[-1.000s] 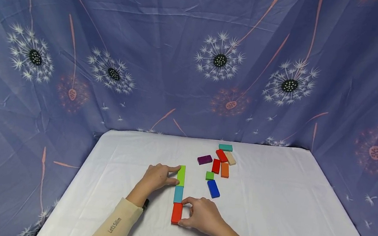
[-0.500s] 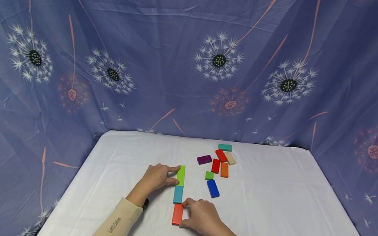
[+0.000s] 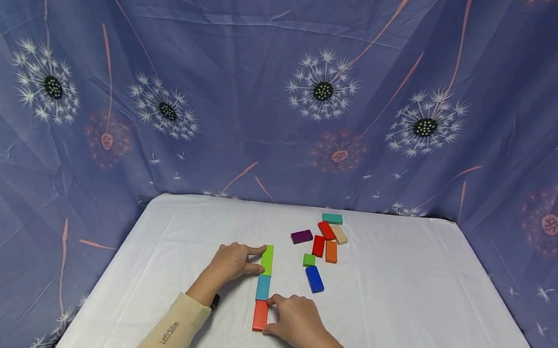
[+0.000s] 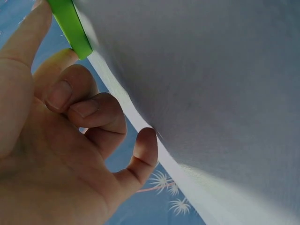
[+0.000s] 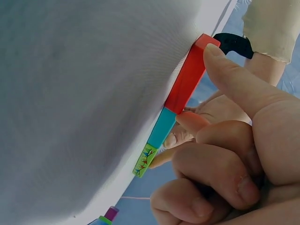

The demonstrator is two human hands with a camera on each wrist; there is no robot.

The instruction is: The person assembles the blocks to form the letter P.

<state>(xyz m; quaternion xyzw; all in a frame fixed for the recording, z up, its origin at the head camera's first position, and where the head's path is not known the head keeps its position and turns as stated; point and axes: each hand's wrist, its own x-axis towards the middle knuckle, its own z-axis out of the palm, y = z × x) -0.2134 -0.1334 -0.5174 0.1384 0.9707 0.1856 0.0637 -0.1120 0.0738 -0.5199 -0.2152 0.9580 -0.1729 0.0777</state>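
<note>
Three blocks lie end to end in a line on the white cloth: a lime green block (image 3: 268,258) farthest, a light blue block (image 3: 262,287) in the middle, a red block (image 3: 260,316) nearest. My left hand (image 3: 234,261) pinches the green block by its ends between thumb and index finger; in the left wrist view that block (image 4: 72,28) pokes in at the top. From the right side, my right hand (image 3: 296,322) holds the red block (image 5: 190,77) with thumb and index finger at its two ends. Its other fingers are curled in.
Beyond the right hand lie loose blocks: a blue one (image 3: 315,279), a small green one (image 3: 309,260), a purple one (image 3: 301,236), an orange one (image 3: 331,252), a teal one (image 3: 333,218), two red and a beige one (image 3: 339,234). A patterned curtain (image 3: 245,106) encloses the table.
Half a second ago the red block sat slightly to the right, out of line; the right hand has shifted it left, into line with the light blue block. The left hand stays put.
</note>
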